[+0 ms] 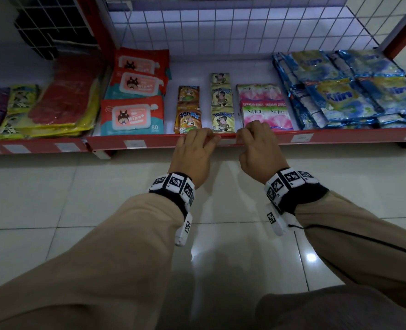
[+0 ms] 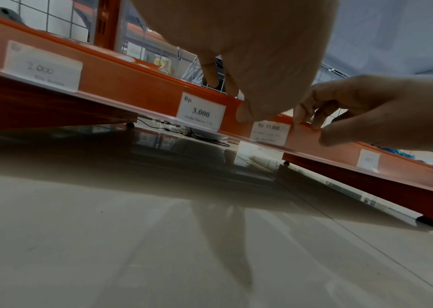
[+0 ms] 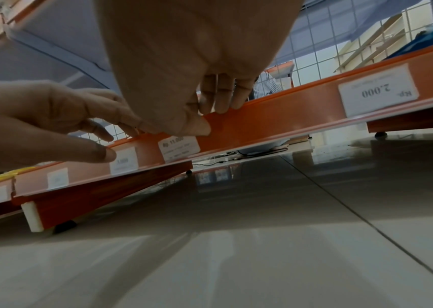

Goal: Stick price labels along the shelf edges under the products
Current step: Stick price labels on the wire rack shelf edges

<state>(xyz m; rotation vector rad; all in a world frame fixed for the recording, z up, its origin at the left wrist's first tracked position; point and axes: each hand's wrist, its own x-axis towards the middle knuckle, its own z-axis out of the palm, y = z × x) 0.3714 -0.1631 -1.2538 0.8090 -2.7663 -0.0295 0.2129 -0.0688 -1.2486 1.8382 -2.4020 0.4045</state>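
Labelling is well along, judging by the strip: the orange shelf edge (image 1: 268,136) already carries several white price labels, one at 9 o'clock of the hands under the wipes (image 1: 132,115), one at 3 o'clock under the blue detergent packs (image 1: 354,91), more on the neighbouring shelf further toward 9 o'clock. Current label (image 2: 270,133), reading Rp 11.000, sits on the edge between the two hands, under the yellow drink sachets (image 1: 222,108) and pink softener packs (image 1: 265,108); looks seated or nearly so, probably just being pressed flat. Whether any spots are left, cannot tell.

Left hand (image 1: 192,151) reaches to 12 o'clock, fingers curled over the top lip of the edge, thumb under, gripping the edge just at 9 o'clock of the label. Right hand (image 1: 257,146) mirrors it at 3 o'clock of the label, fingertips (image 3: 220,102) hooked on the lip, thumb against the front, pinching the edge. Both wrists low, near the tiled floor (image 1: 102,191)
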